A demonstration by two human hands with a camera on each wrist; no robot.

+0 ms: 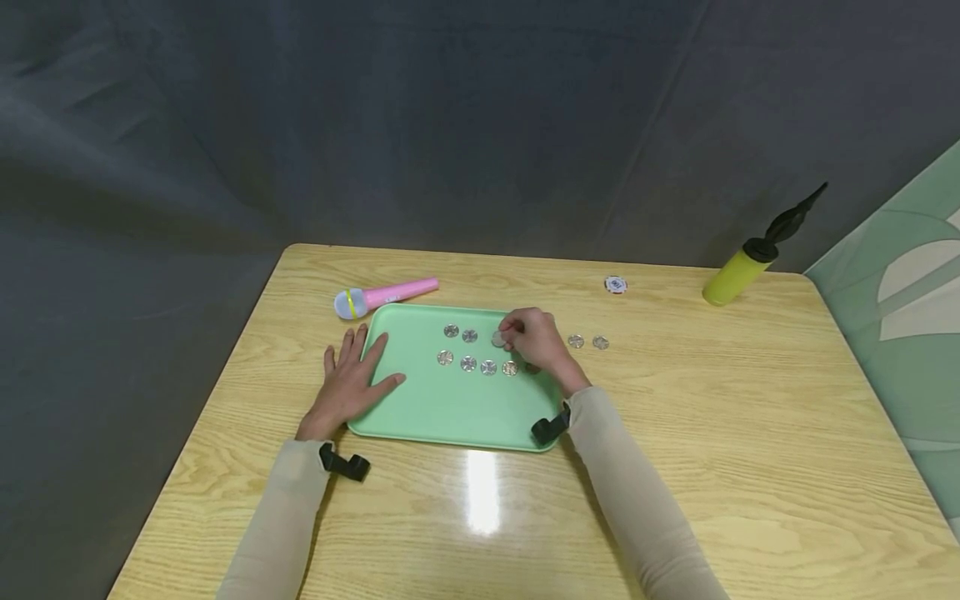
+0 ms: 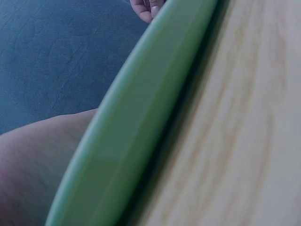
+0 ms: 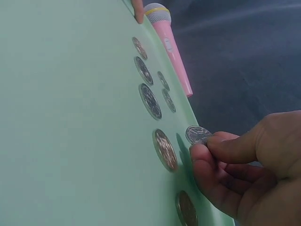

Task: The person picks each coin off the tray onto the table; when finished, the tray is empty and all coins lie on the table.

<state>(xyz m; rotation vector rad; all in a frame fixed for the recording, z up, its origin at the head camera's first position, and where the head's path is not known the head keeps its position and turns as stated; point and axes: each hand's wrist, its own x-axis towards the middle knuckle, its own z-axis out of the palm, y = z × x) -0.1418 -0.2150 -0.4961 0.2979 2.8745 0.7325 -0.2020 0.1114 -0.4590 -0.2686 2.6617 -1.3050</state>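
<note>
My right hand (image 1: 536, 337) pinches a silver coin (image 3: 197, 135) between thumb and fingertips, over the back right part of a light green tray (image 1: 450, 408). The right wrist view shows the coin tilted and raised off the tray floor. Silver coins lie in two rows in the tray: a back row with a coin (image 1: 469, 336) left of the held one, and a front row with a coin (image 1: 489, 367) near its middle. The hand partly covers the front row's right end. With fingers spread, my left hand (image 1: 348, 387) rests on the tray's left edge.
Two more coins (image 1: 601, 342) lie on the wooden table right of the tray. Behind them is a poker chip (image 1: 616, 284). A pink toy microphone (image 1: 397, 292) lies behind the tray's left corner. A yellow-green cylinder (image 1: 735, 279) with a black top stands at the back right.
</note>
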